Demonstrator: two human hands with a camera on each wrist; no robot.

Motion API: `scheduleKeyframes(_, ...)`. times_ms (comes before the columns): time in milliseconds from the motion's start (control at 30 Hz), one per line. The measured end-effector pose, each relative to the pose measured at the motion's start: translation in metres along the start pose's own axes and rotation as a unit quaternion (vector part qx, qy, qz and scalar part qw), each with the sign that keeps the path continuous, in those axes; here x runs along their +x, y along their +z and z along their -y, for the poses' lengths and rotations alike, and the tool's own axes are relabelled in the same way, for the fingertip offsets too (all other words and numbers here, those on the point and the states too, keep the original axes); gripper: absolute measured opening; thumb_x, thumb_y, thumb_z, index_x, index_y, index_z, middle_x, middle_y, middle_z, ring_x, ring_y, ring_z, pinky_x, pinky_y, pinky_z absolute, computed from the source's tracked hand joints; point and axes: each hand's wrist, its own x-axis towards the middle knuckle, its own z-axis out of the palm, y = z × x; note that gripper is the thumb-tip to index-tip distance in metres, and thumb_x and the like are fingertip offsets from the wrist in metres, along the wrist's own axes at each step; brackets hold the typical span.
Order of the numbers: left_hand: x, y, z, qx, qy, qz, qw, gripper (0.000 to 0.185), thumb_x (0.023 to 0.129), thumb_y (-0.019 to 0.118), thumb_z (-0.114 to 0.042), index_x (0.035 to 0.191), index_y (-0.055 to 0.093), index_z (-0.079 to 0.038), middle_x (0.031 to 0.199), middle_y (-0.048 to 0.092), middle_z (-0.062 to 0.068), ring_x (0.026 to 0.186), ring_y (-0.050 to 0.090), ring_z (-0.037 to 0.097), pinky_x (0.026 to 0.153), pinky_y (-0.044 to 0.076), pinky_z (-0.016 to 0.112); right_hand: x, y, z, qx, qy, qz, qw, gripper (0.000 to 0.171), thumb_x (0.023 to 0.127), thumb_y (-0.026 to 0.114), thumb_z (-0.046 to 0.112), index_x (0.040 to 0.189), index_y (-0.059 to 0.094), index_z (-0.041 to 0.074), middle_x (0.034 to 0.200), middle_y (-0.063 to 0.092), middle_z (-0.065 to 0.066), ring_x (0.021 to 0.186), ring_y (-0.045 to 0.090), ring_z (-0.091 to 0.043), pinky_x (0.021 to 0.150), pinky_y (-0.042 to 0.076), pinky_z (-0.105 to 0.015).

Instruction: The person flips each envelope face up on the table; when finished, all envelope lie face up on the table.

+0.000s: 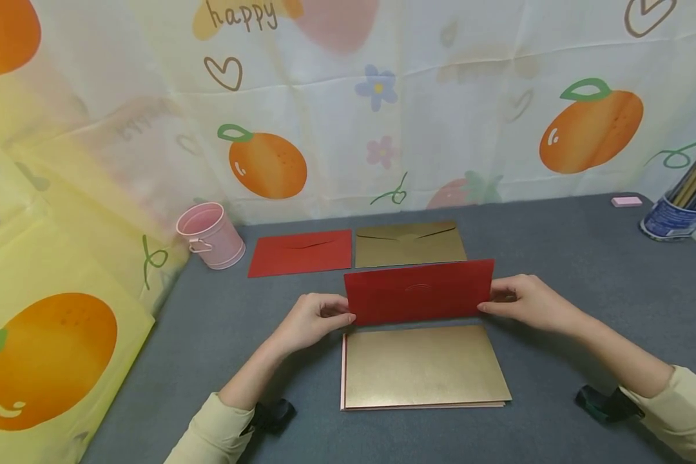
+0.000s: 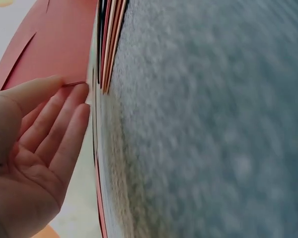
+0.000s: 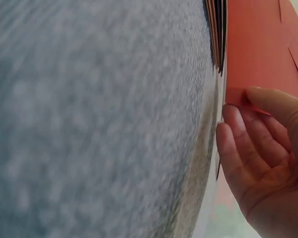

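Red envelope pinched at both short ends by left hand and right hand. Likely light, thin, bendy; best held by edges.

Two red envelopes: one held upright at mid-tabletop, one lying flat toward the far edge. One gold envelope lies beside the flat red one. One stack of envelopes, gold on top, sits near the front edge; its count cannot be told. One pink bucket at the far left corner, one pencil pot and one pink eraser at the far right corner. Two hands.
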Motion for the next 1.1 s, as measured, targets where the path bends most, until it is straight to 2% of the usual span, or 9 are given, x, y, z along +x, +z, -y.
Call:
scheduleKeyframes(33,0.001,0.001,0.0,-0.011,-0.011,-0.006,0.9999,0.012,0.089,0.072,-0.014,0.101,0.074,-0.01,0.089,0.072,-0.003,0.081,0.067,0.01,0.075,0.054,0.027,0.0,-0.001,-0.001,0.007,0.004,-0.003,1.0,0.011,0.088,0.074,0.024,0.082,0.067,0.017,0.077,0.067,0.008,0.066,0.056,-0.006,0.06,0.044,-0.023)
scheduleKeyframes(200,0.01,0.008,-0.002,-0.093,-0.068,-0.032,0.9928,0.022,0.088,0.073,-0.015,0.108,0.072,-0.004,0.092,0.073,0.005,0.083,0.07,0.016,0.075,0.056,0.028,-0.001,-0.007,-0.007,0.077,0.024,-0.011,0.997,0.013,0.089,0.073,0.019,0.092,0.068,0.008,0.086,0.069,0.0,0.077,0.064,-0.011,0.067,0.051,-0.025)
scheduleKeyframes(333,0.019,0.015,-0.005,-0.174,-0.105,-0.054,0.9776,0.028,0.088,0.073,-0.011,0.112,0.068,0.002,0.096,0.072,0.012,0.084,0.071,0.02,0.078,0.057,0.032,-0.002,-0.012,-0.013,0.142,0.06,-0.014,0.988,0.027,0.09,0.071,0.016,0.109,0.065,-0.002,0.095,0.07,-0.01,0.082,0.066,-0.011,0.071,0.056,-0.028)
scheduleKeyframes(433,0.027,0.021,-0.009,-0.237,-0.125,-0.069,0.961,0.031,0.088,0.072,-0.007,0.116,0.065,0.004,0.098,0.072,0.015,0.085,0.071,0.021,0.08,0.057,0.035,-0.002,-0.016,-0.018,0.169,0.091,-0.018,0.981,0.037,0.091,0.07,0.017,0.118,0.059,-0.006,0.1,0.069,-0.014,0.084,0.067,-0.014,0.073,0.057,-0.03)
scheduleKeyframes(567,0.039,0.029,-0.017,-0.291,-0.137,-0.079,0.9435,0.037,0.088,0.071,-0.004,0.124,0.061,0.001,0.1,0.071,0.016,0.088,0.071,0.023,0.082,0.056,0.036,-0.004,-0.023,-0.028,0.189,0.118,-0.024,0.975,0.049,0.093,0.067,0.019,0.131,0.05,-0.008,0.11,0.066,-0.019,0.088,0.067,-0.014,0.076,0.057,-0.029)
scheduleKeyframes(767,0.06,0.043,-0.032,-0.325,-0.134,-0.066,0.9338,0.049,0.091,0.066,-0.001,0.137,0.049,0.0,0.114,0.067,0.019,0.102,0.067,0.032,0.088,0.053,0.036,-0.007,-0.036,-0.044,0.197,0.152,-0.038,0.968,0.063,0.095,0.065,0.02,0.142,0.034,-0.011,0.122,0.059,-0.024,0.091,0.065,-0.005,0.078,0.055,-0.025)
scheduleKeyframes(900,0.078,0.053,-0.044,-0.338,-0.136,-0.044,0.9302,0.053,0.094,0.062,-0.004,0.143,0.042,0.0,0.128,0.06,0.02,0.115,0.061,0.031,0.095,0.049,0.033,-0.01,-0.047,-0.058,0.195,0.172,-0.05,0.964,0.072,0.097,0.063,0.023,0.147,0.025,-0.012,0.129,0.051,-0.029,0.09,0.063,0.0,0.078,0.054,-0.021)
scheduleKeyframes(967,0.087,0.059,-0.049,-0.349,-0.144,-0.031,0.9254,0.055,0.095,0.061,-0.004,0.145,0.04,-0.001,0.134,0.056,0.019,0.12,0.058,0.028,0.099,0.047,0.032,-0.012,-0.052,-0.066,0.202,0.184,-0.059,0.96,0.075,0.096,0.063,0.025,0.149,0.022,-0.01,0.127,0.054,-0.021,0.09,0.062,0.003,0.078,0.053,-0.02)
scheduleKeyframes(1100,0.107,0.074,-0.056,-0.375,-0.157,-0.004,0.9134,0.057,0.095,0.059,-0.003,0.147,0.037,-0.003,0.142,0.049,0.017,0.126,0.053,0.025,0.102,0.043,0.032,-0.017,-0.063,-0.08,0.225,0.214,-0.08,0.947,0.079,0.095,0.065,0.028,0.15,0.02,-0.008,0.106,0.06,0.016,0.088,0.06,0.007,0.077,0.052,-0.016)
